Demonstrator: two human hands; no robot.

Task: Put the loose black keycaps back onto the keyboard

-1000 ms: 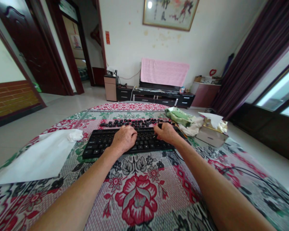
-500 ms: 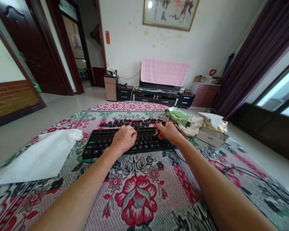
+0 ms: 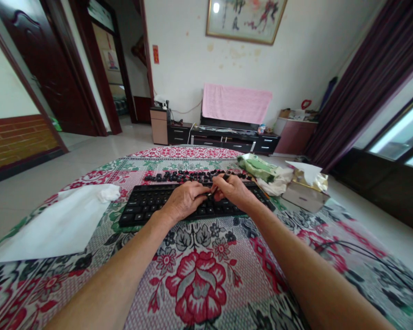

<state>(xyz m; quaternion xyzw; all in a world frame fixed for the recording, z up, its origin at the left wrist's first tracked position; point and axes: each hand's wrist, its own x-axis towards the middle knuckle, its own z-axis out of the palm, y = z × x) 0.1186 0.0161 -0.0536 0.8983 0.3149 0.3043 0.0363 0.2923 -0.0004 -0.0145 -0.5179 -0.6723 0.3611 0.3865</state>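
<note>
A black keyboard (image 3: pixel 147 204) lies on a table covered with a floral cloth (image 3: pixel 196 279). A row of loose black keycaps (image 3: pixel 179 176) sits just behind it. My left hand (image 3: pixel 184 201) rests on the middle keys with its fingers curled; what is under the fingertips is hidden. My right hand (image 3: pixel 234 192) is closed round a thin tool (image 3: pixel 216 185) with a dark handle and a metal tip. The tip points down at the keys right by my left fingertips, and the two hands almost touch.
A white sheet (image 3: pixel 55 224) with a crumpled tissue (image 3: pixel 107 193) lies at the left. A green packet (image 3: pixel 256 166) and a tissue box (image 3: pixel 304 192) stand right of the keyboard. A dark cable (image 3: pixel 347 247) runs over the table's right side.
My right hand has moved left along the keyboard with the tool, meeting my left hand. My left fingers have reached slightly right towards the tool tip.
</note>
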